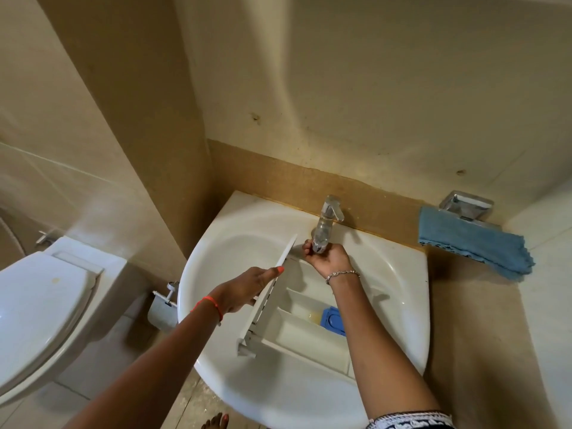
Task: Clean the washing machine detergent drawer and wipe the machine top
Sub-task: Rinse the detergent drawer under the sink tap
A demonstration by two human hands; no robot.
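The white detergent drawer (309,332) lies tilted in the white sink (411,305), its compartments facing up and a blue insert (334,322) in the right one, with yellowish residue beside it. My left hand (247,289) grips the drawer's front panel, thumb on its upper edge. Under the spout of the chrome tap (331,212), my right hand (329,260) curls its fingers at the drawer's far end. The spout hides part of those fingers. No running water is visible.
A blue cloth (473,243) hangs from a chrome wall holder at the right. A white toilet (40,305) with its lid down stands at the left, and a toilet roll holder (161,308) sits between it and the sink. Beige tiled walls surround the sink.
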